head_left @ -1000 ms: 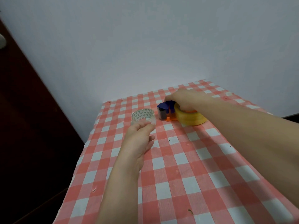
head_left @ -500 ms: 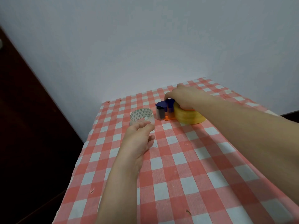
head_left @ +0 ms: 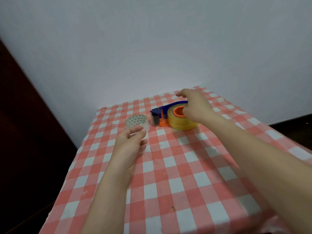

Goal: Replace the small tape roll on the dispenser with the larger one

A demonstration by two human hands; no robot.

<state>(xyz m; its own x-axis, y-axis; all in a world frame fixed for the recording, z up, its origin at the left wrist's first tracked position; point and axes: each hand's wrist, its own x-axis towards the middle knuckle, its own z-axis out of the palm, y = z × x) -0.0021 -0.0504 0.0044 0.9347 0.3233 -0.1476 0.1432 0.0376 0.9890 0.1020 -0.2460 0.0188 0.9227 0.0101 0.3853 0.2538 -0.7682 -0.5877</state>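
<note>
A small clear tape roll [head_left: 137, 122] with a triangle-patterned core lies flat on the checked cloth, left of the dispenser. My left hand [head_left: 130, 146] sits just in front of it, fingers apart, fingertips at the roll's near side. The blue and orange dispenser [head_left: 158, 114] lies on its side with the larger yellowish tape roll [head_left: 183, 123] seated around its orange hub [head_left: 178, 112]. My right hand [head_left: 196, 105] hovers over the roll and hub with fingers spread, thumb close to the hub, hiding the roll's far right part.
The red-and-white checked tablecloth [head_left: 168, 174] covers a small table that ends at a pale wall behind. The cloth's left edge [head_left: 79, 157] drops off to a dark floor. Small dark crumbs dot the cloth.
My right hand has lifted off the large roll, uncovering the orange hub and blue arm. My left hand's fingers have spread slightly near the small roll, which stays in place.
</note>
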